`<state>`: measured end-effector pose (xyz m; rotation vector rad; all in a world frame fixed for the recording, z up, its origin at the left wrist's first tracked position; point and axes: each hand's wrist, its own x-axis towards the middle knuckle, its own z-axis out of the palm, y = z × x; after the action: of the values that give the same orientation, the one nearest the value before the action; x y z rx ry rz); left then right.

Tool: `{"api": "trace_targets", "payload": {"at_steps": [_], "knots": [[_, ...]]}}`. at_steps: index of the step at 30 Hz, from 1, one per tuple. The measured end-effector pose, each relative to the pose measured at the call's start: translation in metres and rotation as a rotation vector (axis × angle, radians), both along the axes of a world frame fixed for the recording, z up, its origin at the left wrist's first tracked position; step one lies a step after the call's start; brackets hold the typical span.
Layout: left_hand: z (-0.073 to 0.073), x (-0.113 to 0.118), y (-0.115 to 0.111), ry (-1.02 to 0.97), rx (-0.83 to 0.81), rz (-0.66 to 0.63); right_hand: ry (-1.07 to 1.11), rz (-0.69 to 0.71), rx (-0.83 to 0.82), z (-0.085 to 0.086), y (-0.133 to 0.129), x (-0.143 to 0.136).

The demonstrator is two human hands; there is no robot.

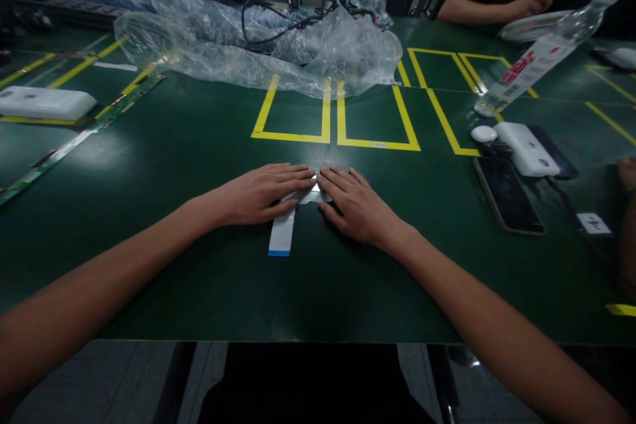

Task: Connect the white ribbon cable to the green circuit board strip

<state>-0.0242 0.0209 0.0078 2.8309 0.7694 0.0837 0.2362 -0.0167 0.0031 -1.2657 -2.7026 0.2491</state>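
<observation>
A white flat ribbon cable (282, 230) with a blue end lies on the green table, its lower part pointing towards me. My left hand (261, 193) lies flat over its upper part, fingers stretched to the right. From the other side my right hand (355, 205) rests flat, fingers angled up and left. Between the fingertips shows a shiny silvery-white piece (313, 195), partly covered by both hands. Whether it is joined to the cable is hidden under the left fingers. Neither hand is wrapped around anything.
Crumpled clear plastic (199, 46) with a black cable (283, 33) spans the back. Yellow tape outlines (293, 139) mark the table. At right are a tilted bottle (527, 66), a phone (509, 195) and a white device (527, 149). Green circuit strips (74, 139) lie left. Other people sit nearby.
</observation>
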Motion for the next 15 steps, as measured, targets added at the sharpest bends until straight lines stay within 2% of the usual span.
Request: {"api": "trace_targets", "payload": {"at_steps": [4, 7, 9, 12, 15], "knots": [[0.001, -0.015, 0.018, -0.052, 0.033, 0.087, -0.040, 0.002, -0.012, 0.002, -0.001, 0.000], [0.000, -0.039, 0.039, -0.006, 0.138, 0.285, -0.043, 0.004, -0.034, 0.003, -0.002, 0.000], [-0.004, -0.069, 0.056, 0.053, 0.185, 0.496, -0.032, 0.002, -0.043, 0.004, -0.003, 0.000], [-0.010, -0.132, 0.081, 0.112, 0.205, 0.863, -0.021, 0.006, -0.045, 0.005, -0.005, -0.001], [-0.012, -0.187, 0.097, 0.178, 0.118, 1.160, -0.035, 0.008, -0.048, 0.006, -0.008, -0.002]]}}
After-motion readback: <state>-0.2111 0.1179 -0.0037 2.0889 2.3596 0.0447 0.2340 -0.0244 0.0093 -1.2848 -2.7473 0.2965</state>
